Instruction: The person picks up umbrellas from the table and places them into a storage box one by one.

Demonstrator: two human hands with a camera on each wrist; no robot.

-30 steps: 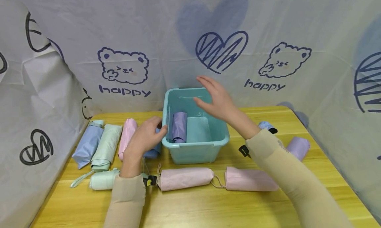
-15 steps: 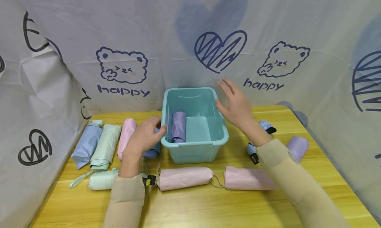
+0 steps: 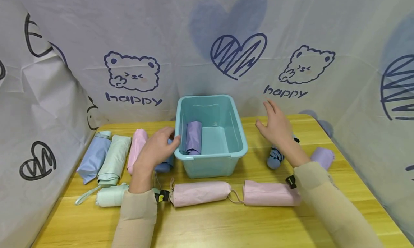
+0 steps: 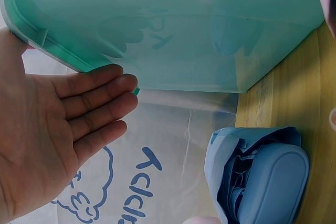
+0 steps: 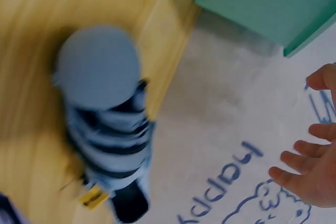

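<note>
One blue umbrella (image 3: 275,158), centre right, near our loose-fingered right hand (image 3: 277,127); bin (image 3: 210,167), mid-frame, between, touching our straight-fingered left hand (image 3: 157,147).

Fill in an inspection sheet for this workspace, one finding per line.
Surface: yellow wood-grain table.
Job's things: teal bin holds a purple folded umbrella; two pink folded umbrellas lie nearer the person, a lilac folded umbrella and a blue folded umbrella to its right, other folded umbrellas to its left.
Clutter: nothing seen.
Grips: left grip at the bin's left rim, fingers extended; right grip raised right of the bin, holding nothing.
Cables: nothing seen.
Surroundings: white cloth printed with bears and hearts.
</note>
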